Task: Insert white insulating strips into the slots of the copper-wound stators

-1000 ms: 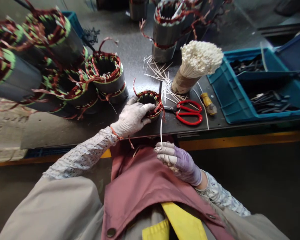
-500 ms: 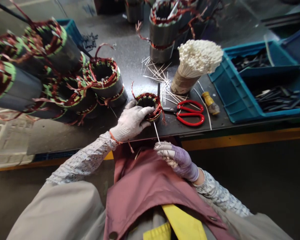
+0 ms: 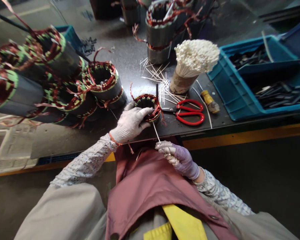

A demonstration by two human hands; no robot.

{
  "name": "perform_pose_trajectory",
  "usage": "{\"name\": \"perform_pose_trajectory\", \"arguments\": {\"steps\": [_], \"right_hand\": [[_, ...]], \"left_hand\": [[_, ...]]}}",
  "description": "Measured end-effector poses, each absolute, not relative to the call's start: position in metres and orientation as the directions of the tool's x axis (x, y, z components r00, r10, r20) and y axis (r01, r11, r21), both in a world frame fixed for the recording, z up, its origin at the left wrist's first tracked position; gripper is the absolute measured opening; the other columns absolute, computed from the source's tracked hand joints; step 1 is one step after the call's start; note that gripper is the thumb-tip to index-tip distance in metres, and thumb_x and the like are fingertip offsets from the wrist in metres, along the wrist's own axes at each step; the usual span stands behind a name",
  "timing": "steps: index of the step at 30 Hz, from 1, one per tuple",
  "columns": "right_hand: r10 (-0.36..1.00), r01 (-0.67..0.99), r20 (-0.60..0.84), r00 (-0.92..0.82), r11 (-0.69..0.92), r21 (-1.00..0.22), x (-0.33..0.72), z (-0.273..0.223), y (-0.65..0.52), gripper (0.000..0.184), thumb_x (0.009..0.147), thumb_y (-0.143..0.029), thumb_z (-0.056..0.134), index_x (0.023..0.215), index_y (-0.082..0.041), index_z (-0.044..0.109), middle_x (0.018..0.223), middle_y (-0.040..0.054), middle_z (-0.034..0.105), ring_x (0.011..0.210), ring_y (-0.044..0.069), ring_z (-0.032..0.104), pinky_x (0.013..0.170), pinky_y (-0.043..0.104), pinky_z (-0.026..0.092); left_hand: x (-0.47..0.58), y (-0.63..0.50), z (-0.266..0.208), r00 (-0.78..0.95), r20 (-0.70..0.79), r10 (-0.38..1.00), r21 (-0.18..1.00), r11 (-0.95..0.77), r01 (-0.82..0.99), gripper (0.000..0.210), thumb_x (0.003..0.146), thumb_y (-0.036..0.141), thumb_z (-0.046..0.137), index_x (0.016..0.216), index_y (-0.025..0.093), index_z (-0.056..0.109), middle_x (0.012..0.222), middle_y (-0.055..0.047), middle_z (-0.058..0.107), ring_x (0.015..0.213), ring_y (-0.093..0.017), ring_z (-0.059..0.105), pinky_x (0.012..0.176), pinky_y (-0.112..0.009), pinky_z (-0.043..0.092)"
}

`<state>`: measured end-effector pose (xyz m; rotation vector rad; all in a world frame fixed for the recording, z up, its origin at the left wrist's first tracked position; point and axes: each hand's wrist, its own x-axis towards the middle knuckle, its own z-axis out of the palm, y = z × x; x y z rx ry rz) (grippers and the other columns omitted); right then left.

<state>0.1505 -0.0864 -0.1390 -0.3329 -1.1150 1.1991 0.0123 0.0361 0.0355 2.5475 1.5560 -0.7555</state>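
A motor stator (image 3: 156, 115) with red-brown copper windings stands at the bench's near edge. My left hand (image 3: 131, 121), in a white knit glove, grips its rim, with fingers reaching over the opening. In front of it my right hand (image 3: 175, 155), in a purple and white glove, is closed around a thin white stick (image 3: 156, 132). The stick's upper end meets the near side of the stator; whether it goes in is hidden. More white ends, bunched, show under the right-hand fingers. Red-handled scissors (image 3: 190, 112) lie just right of the stator.
Several larger stators (image 3: 103, 80) crowd the left, and others (image 3: 160, 33) stand behind. A bundle of white sticks (image 3: 196, 58) stands upright near loose sticks (image 3: 156, 75). A yellow-handled tool (image 3: 210, 101) lies beside the blue bin (image 3: 240, 110) of black strips.
The camera view has shifted slightly. Both hands keep nearly the same pose, and the white stick still runs from my right hand to the stator.
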Motion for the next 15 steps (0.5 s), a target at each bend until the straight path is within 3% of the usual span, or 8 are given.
{"name": "perform_pose_trajectory", "arguments": {"steps": [4, 8, 11, 13, 15], "right_hand": [[0.923, -0.566, 0.384, 0.016, 0.324, -0.758, 0.133, -0.126, -0.071, 0.024, 0.096, -0.018, 0.053, 0.113, -0.02, 0.069, 0.11, 0.0096, 0.075, 0.107, 0.02, 0.071, 0.092, 0.034, 0.061], [0.987, -0.453, 0.046, 0.155, 0.112, -0.884, 0.118, -0.099, -0.044, 0.023, 0.092, -0.033, 0.062, 0.111, -0.021, 0.07, 0.104, 0.0066, 0.077, 0.092, 0.019, 0.075, 0.085, 0.031, 0.063], [0.986, -0.504, -0.111, 0.124, -0.033, -0.863, 0.118, -0.087, -0.03, 0.026, 0.085, -0.04, 0.07, 0.1, -0.02, 0.069, 0.089, 0.0052, 0.077, 0.072, 0.019, 0.074, 0.065, 0.028, 0.063], [0.988, -0.558, -0.148, 0.051, -0.095, -0.825, 0.123, -0.086, -0.027, 0.024, 0.084, -0.042, 0.071, 0.092, -0.019, 0.069, 0.079, 0.0033, 0.075, 0.061, 0.017, 0.071, 0.053, 0.026, 0.06], [0.99, -0.56, -0.137, 0.027, -0.098, -0.823, 0.129, -0.087, -0.026, 0.021, 0.085, -0.04, 0.07, 0.089, -0.019, 0.07, 0.076, 0.0026, 0.075, 0.059, 0.017, 0.07, 0.051, 0.026, 0.059]], "left_hand": [[0.013, 0.03, 0.037, 0.326, -0.376, 0.867, -0.162, -0.408, 0.898, 0.053, 0.087, 0.037, 0.065, 0.137, 0.022, 0.057, 0.127, -0.009, 0.068, 0.122, -0.028, 0.06, 0.12, -0.05, 0.03], [0.011, 0.018, 0.032, 0.152, -0.203, 0.967, -0.059, -0.168, 0.984, 0.066, 0.083, 0.034, 0.066, 0.145, 0.023, 0.047, 0.136, -0.011, 0.061, 0.122, -0.028, 0.061, 0.105, -0.042, 0.05], [0.009, 0.011, 0.024, 0.132, -0.109, 0.985, 0.043, -0.128, 0.991, 0.056, 0.084, 0.029, 0.063, 0.14, 0.025, 0.054, 0.132, -0.009, 0.064, 0.116, -0.024, 0.064, 0.103, -0.04, 0.051], [0.008, 0.009, 0.019, 0.169, -0.048, 0.984, 0.083, -0.165, 0.983, 0.044, 0.086, 0.027, 0.062, 0.129, 0.026, 0.062, 0.127, -0.006, 0.068, 0.117, -0.022, 0.064, 0.107, -0.042, 0.048], [0.007, 0.009, 0.015, 0.215, 0.004, 0.977, 0.114, -0.214, 0.97, 0.031, 0.088, 0.028, 0.062, 0.118, 0.027, 0.069, 0.12, -0.003, 0.072, 0.115, -0.02, 0.065, 0.112, -0.043, 0.042]]}}
